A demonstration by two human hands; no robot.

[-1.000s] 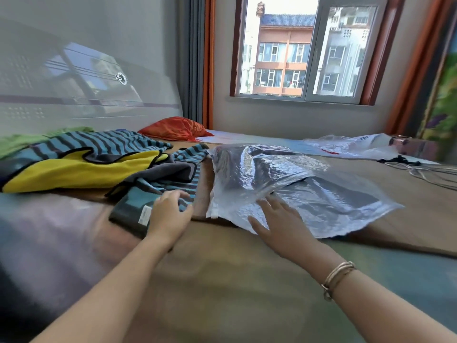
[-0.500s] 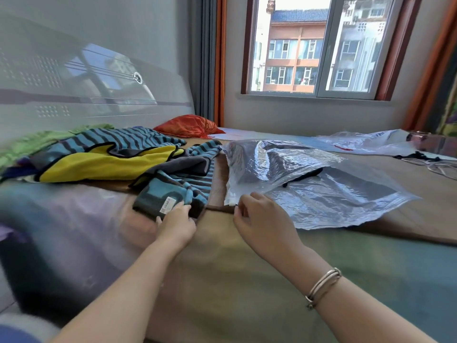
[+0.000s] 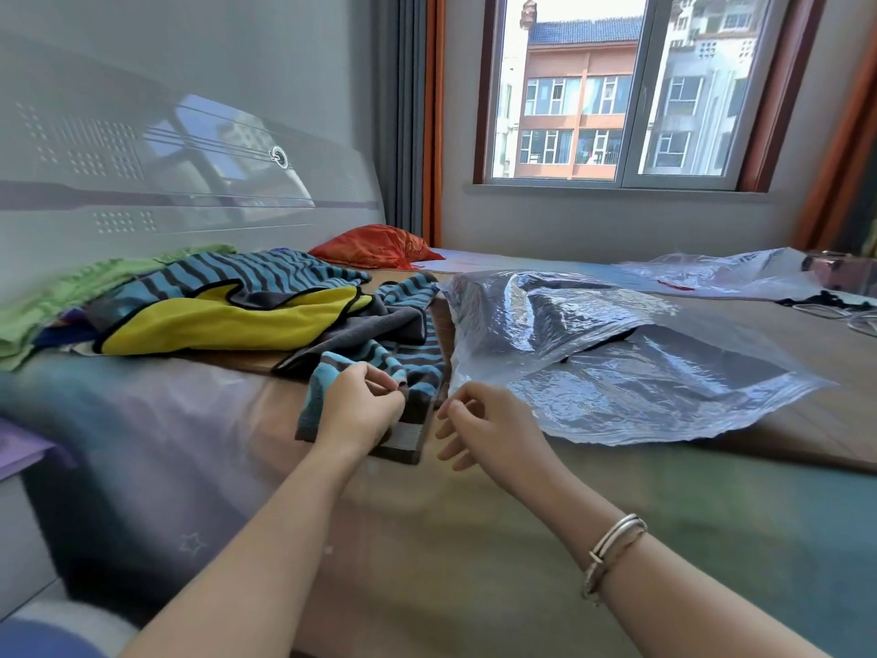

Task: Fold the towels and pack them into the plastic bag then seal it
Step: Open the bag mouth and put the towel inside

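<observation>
- Terry cloth, blue and grey striped: the towel [image 3: 379,368] lies crumpled on the bed [image 3: 427,539], its near corner under the left hand [image 3: 360,410], the rest trailing away beyond the knuckles toward a yellow towel [image 3: 213,325].
- The left hand pinches that near edge, thumb and fingers curled round a fold of cloth.
- The right hand [image 3: 484,429] hovers just right of the left one, fingers loosely curled, holding nothing; it does not touch towel or bag.
- The plastic bag [image 3: 617,368] lies flat just beyond and to the right of the right hand, something dark already inside it.
- Handling, as a guess: the towel looks soft, limp and light, so it will sag wherever it is unsupported; taking two corners of one edge, one in each hand, should let it hang square for folding.
- The bag looks thin, slick and crinkly; it would probably slide on the bed, so its mouth edge is the place to hold while loading.
</observation>
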